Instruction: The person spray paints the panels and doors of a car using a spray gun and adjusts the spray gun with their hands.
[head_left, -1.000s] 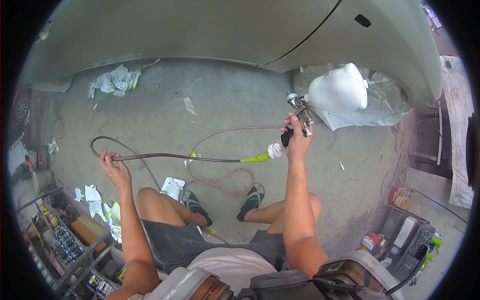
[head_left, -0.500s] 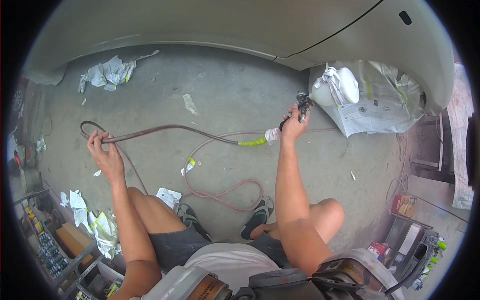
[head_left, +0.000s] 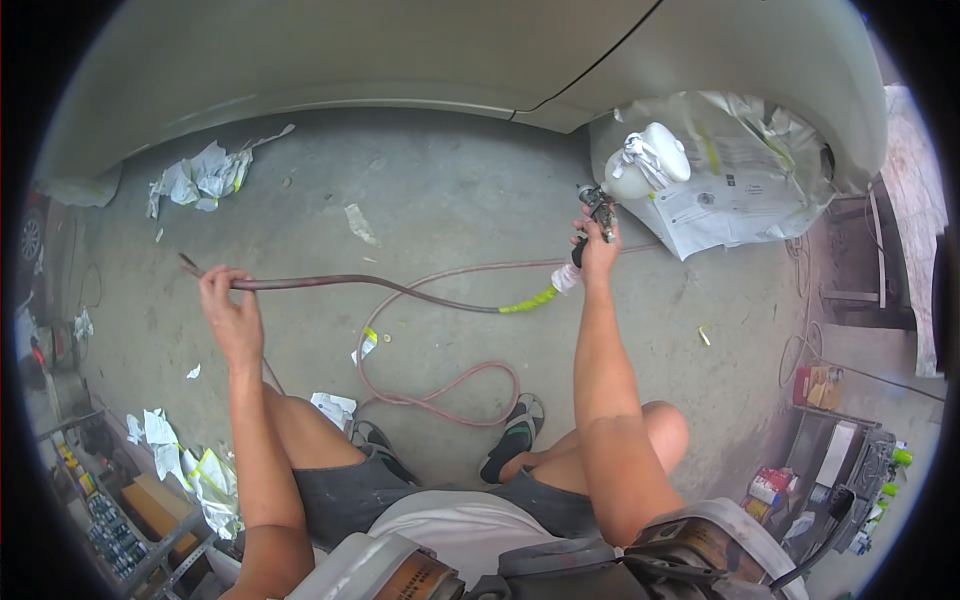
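Observation:
My right hand [head_left: 598, 256] is closed around the handle of a metal spray gun [head_left: 602, 212]. On the gun sits a tilted white paint cup [head_left: 664, 152] with crumpled white wrapping tied round it. The gun is close to a light greenish-grey car body [head_left: 330, 60], in front of paper that covers the wheel area. Yellow-green tape [head_left: 528, 301] wraps the hose end below the gun's handle. Over on the left, my left hand [head_left: 236, 318] is closed on the dark reddish air hose [head_left: 330, 281], which hangs above the floor between my hands.
Masking paper [head_left: 725, 215] covers the car's wheel area. More hose [head_left: 470, 376] loops on the concrete floor before my shoes. Crumpled paper [head_left: 207, 177] lies near the car at left. Shelves with cans [head_left: 110, 530] stand at lower left, a cart [head_left: 850, 490] at lower right.
The view has shifted along the car. Both hands have moved right relative to it, carrying the gun and hose. The hose's bend beyond my left hand now shows less.

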